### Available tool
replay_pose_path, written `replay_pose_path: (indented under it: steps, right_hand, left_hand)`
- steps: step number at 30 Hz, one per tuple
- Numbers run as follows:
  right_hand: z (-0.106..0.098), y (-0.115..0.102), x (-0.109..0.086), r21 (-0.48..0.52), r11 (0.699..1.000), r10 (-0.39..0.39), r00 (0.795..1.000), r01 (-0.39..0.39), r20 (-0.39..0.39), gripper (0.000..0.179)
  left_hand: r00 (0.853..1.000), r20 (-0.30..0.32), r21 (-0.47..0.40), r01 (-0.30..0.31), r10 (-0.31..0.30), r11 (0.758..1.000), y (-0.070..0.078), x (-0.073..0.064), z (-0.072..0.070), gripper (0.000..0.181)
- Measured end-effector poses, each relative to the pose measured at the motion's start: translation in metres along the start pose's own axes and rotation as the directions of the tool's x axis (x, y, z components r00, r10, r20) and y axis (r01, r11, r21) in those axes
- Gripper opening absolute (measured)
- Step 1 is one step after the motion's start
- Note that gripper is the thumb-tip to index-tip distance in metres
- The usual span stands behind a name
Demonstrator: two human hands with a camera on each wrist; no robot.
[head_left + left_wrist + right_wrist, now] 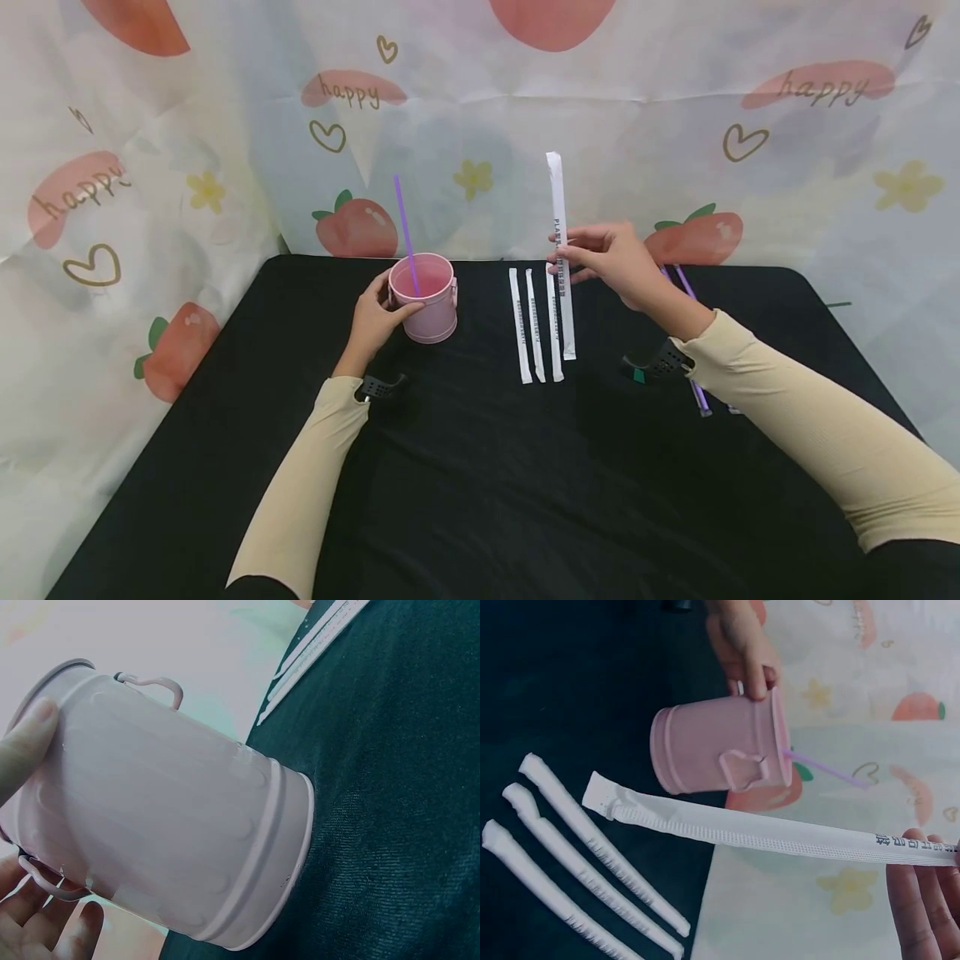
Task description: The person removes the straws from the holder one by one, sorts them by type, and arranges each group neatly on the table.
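Observation:
A small pink metal bucket (pixel 437 323) with side handles stands on the table, and my left hand (pixel 372 323) grips it at the upper left. In the left wrist view, the thumb (pixel 28 746) lies on the bucket wall near the rim, with the other fingers round the far side. A purple straw (pixel 405 221) leans upright inside, its lower end hidden. My right hand (pixel 618 262) pinches a straw in a printed white paper wrapper (pixel 705 823), held nearly upright. Beside it, three more wrapped straws (pixel 520 325) lie side by side on the table.
Purple sticks (pixel 686 283) lie under my right forearm, mostly hidden by it. A small green piece (pixel 638 376) shows near the right wrist strap. Black cloth (pixel 480 483) covers the table, and a printed curtain (pixel 525 108) hangs behind it.

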State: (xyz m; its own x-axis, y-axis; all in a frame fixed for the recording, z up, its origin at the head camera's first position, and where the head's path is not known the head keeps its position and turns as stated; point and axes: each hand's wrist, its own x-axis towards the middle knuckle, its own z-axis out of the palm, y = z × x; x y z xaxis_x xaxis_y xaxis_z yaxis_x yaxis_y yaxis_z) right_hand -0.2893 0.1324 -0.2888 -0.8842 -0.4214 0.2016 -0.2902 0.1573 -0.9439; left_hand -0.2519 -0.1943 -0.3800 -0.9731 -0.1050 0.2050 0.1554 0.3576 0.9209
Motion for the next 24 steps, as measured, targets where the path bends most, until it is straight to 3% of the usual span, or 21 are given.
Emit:
replay_pose_path:
  steps: [12,24]
  right_hand:
    - [-0.016,0.035,-0.018,0.023,0.999,0.042,0.999,-0.042,0.012,0.016]
    - [-0.020,0.068,-0.016,0.041,0.997,0.069,0.998,-0.069,0.003,0.018]
  left_hand:
    - [1.000,0.002,0.004,-0.014,0.014,1.000,0.001,-0.001,-0.002,0.074]
    - [1.000,-0.004,0.007,-0.011,0.011,1.000,0.000,-0.001,0.000,0.074]
